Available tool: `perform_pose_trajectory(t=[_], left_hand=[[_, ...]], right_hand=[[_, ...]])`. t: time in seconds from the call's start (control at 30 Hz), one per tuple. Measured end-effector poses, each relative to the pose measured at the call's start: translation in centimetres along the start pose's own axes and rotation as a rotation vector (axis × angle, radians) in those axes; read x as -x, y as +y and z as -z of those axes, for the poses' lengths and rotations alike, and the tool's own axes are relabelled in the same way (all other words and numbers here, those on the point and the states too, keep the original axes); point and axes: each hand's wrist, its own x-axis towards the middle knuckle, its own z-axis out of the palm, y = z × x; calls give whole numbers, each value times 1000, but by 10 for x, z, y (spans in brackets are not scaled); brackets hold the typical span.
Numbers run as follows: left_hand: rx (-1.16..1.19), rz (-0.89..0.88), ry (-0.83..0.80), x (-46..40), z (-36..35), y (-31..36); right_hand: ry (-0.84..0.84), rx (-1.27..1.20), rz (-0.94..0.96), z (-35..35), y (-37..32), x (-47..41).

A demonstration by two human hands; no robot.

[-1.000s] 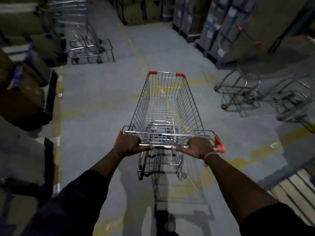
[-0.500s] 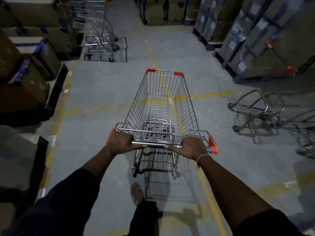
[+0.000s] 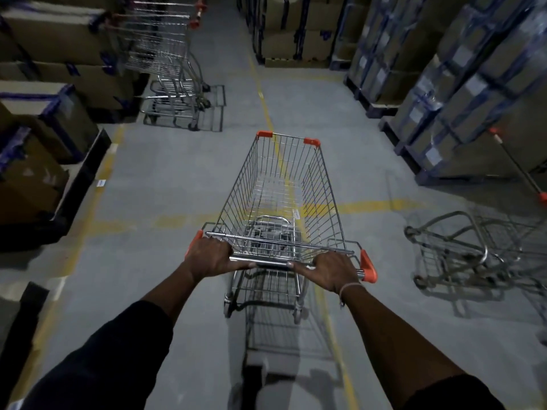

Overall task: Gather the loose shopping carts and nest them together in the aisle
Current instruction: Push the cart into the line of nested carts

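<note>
Both hands are on the handle bar of the pushed cart: the left hand is curled over the bar at its left end, beside the orange end cap, and the right hand grips the bar near the right end cap, so each grip is closed on the handle. The cart stands in the middle of the aisle on the grey floor, its basket empty, its nose pointing to the far end along the yellow floor line. Compared with the views of a second and half a second ago, the cart has advanced up the aisle: the nested carts at the far left now stand larger and nearer, and the tipped cart at the right has slid from ahead to alongside. The grips themselves have not shifted on the bar. Judged from this, the transport step is well under way and the nesting step is not yet done; the pushed cart is still well apart from the far-left group. The next move likely calls for a leftward steer to align the nose with the rear of that group. The stacked boxes on the left narrow the turning room there. The tipped cart at the right remains loose and ungathered.
</note>
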Motion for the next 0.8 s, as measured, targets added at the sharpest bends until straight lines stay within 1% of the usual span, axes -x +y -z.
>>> perform_pose_trajectory(t=[0.17,0.27,0.33,0.43,0.5,0.6,0.8], left_hand=[[-12,40,-47,-94,7,-13],[-23,69,-42,-151,12,-16],[-17,88,-50,-194,15,-21],[3,125,-113,-260,21,-29],[18,153,-107,-301,28,-33],[44,186,-135,-351,35,-36],[41,235,-85,-434,33,-59]], right_hand=[[-4,37,19,28,38,-84],[19,54,22,43,64,-140],[32,57,38,53,82,-182],[44,56,78,71,111,-247],[49,73,83,86,129,-291],[8,78,127,107,152,-346],[-24,112,186,138,178,-449]])
